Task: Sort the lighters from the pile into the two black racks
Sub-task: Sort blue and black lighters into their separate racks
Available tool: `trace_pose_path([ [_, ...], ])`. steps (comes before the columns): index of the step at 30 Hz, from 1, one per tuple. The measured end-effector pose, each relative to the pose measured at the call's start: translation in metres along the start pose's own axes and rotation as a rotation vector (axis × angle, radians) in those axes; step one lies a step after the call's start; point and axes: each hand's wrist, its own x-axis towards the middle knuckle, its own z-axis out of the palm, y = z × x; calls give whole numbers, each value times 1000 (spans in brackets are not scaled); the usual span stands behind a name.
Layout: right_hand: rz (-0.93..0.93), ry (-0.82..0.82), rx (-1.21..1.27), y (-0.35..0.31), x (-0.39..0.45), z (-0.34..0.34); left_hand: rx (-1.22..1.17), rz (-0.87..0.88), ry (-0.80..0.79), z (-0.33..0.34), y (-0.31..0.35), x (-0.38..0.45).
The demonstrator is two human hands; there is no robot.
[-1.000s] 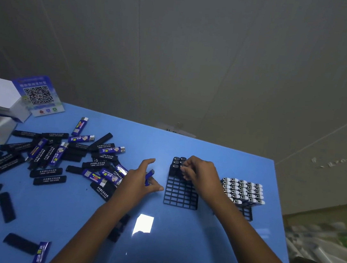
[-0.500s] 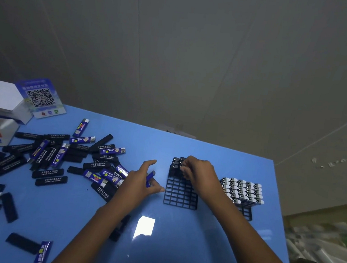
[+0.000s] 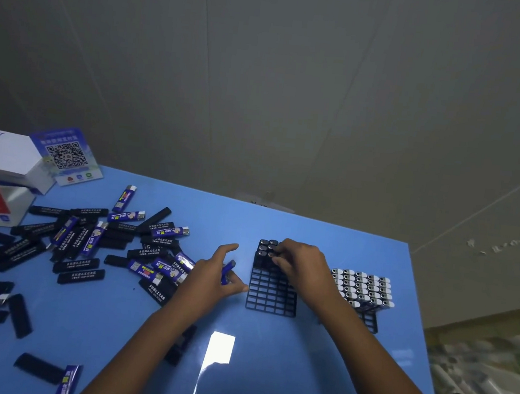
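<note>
almost nothing has moved since a second ago: both hands stay where they were, and only the view has dipped a little. the right hand (image 3: pixel 301 267) is at the far end of the near black rack (image 3: pixel 271 297), its fingers (image 3: pixel 278 252) curled down onto the few black lighters (image 3: pixel 265 248) standing in the far slots; you cannot tell if they pinch one. the left hand (image 3: pixel 211 280) rests on the blue desk (image 3: pixel 265 374) just beside that rack and holds a blue lighter (image 3: pixel 227 271) between thumb and curled fingers, pointer finger sticking out. the pile of lighters (image 3: pixel 93 243), black ones and blue ones, lies spread on the left. the second black rack (image 3: pixel 369 320), on the right, is packed with silver-topped lighters (image 3: pixel 361 287). a white box (image 3: pixel 6 154) and a qr code card (image 3: pixel 65 155) sit at the far left corner.
</note>
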Motion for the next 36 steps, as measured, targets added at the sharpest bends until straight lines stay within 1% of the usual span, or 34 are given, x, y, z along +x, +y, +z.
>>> trace_pose_path([
  [1,-6,15,58,-1,-3,-3,-2,5,-7,1,2,0],
  [3,-10,4,257,-9,-12,-12,-6,15,-25,4,8,-1],
  [6,1,-119,553,-23,-26,-25,11,34,-49,13,18,-1],
  [9,-1,-183,675,-27,-40,-29,56,68,-67,23,30,-2],
  [16,16,-124,710,-15,-63,-34,80,155,-106,42,53,-15],
  [23,-56,-120,689,-6,-87,-53,98,158,-153,53,61,-28],
  [27,-72,-52,724,7,-98,-68,117,170,-128,57,72,-38],
  [32,-69,-41,734,26,-119,-88,3,160,-163,70,89,-54],
  [36,-95,-39,736,43,-135,-99,60,149,-183,87,102,-69],
])
